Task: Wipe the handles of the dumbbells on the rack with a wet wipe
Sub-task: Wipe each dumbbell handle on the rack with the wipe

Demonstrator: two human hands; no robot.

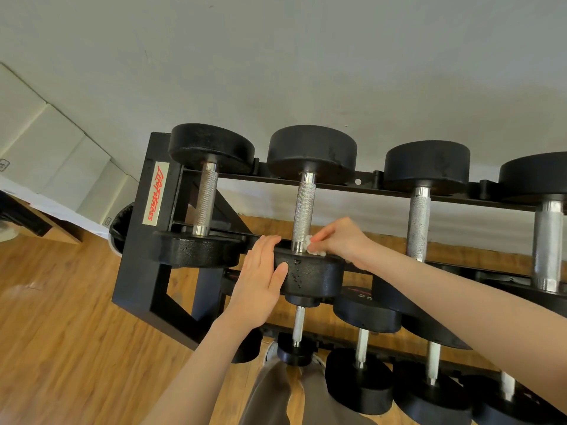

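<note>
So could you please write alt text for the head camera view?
A right hand presses a wet wipe against the near end of a dumbbell handle on the rack, while the left hand rests flat on that dumbbell's near weight.

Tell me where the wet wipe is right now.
The wet wipe is in the right hand, pressed against the near end of the second dumbbell handle from the left on the top rack.
</note>
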